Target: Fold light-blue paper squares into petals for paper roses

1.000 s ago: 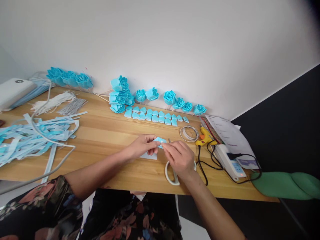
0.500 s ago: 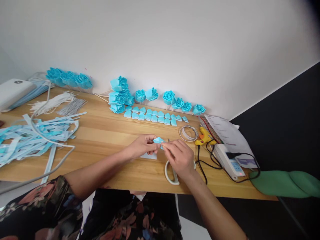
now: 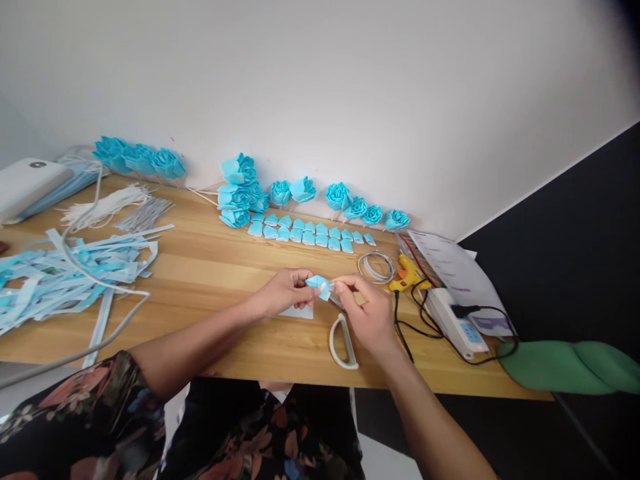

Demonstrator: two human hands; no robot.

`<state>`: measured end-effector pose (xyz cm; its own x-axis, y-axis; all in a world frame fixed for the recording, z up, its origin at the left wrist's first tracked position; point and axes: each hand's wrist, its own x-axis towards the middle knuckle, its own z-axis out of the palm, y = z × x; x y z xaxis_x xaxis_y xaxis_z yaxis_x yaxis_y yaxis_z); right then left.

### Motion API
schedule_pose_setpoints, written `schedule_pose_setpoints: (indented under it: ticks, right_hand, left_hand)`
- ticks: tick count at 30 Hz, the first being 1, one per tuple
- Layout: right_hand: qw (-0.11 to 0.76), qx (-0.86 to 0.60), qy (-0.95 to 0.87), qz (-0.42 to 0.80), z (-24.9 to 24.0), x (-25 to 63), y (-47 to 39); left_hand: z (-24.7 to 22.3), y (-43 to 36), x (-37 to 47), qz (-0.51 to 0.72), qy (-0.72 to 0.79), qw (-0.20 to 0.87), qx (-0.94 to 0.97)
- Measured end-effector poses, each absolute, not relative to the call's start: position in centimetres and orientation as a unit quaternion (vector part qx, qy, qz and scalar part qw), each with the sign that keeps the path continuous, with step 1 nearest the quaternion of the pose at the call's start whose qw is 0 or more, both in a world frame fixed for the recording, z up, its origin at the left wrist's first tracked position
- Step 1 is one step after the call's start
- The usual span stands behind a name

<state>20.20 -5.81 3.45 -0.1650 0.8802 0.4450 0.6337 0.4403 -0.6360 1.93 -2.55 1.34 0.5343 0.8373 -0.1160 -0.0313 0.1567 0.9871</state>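
Note:
A small folded piece of blue ribbon is pinched between the thumb and fingers of my left hand. The fingertips of my right hand are closed at the ribbon's right end, where a pale tip shows. Under my right hand lie scissors with a white handle, partly hidden. A white sheet rests on the wooden table below my left hand. Behind, two rows of folded blue petals lie on the tabletop.
Blue ribbon flowers stand along the wall. At the left are loose ribbon strips, twist ties and a white device. On the right sit a wire coil, yellow glue gun, power strip and papers.
My right hand has moved slightly to the right, away from my left hand. More of the ribbon's right end now shows between the hands. My left hand has barely moved.

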Motion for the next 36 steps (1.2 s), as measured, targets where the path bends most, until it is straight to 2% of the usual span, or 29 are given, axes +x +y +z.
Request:
schedule_pose_setpoints:
  ticks: [6,10,13,23,36]
  right_hand:
    - [0.478,-0.507,-0.649,0.306,3.7,21.6,-5.1]
    - [0.443,-0.465,-0.634,0.432,3.2,21.3,-5.3]
    - [0.422,-0.476,-0.603,0.481,2.6,20.9,-5.4]
    - [0.429,-0.505,-0.567,0.489,2.2,20.8,-5.3]
    - [0.433,-0.503,-0.551,0.505,2.4,20.5,-5.4]
  left_hand:
    - [1.1,-2.5,2.0,0.326,0.367,0.666,0.562]
    - [0.8,-2.5,2.0,0.33,0.369,0.664,0.56]
    - [0.9,-2.5,2.1,0.339,0.365,0.662,0.559]
    - [1.1,-2.5,1.9,0.344,0.321,0.695,0.544]
    - [1.5,-2.6,1.8,0.329,0.336,0.674,0.57]
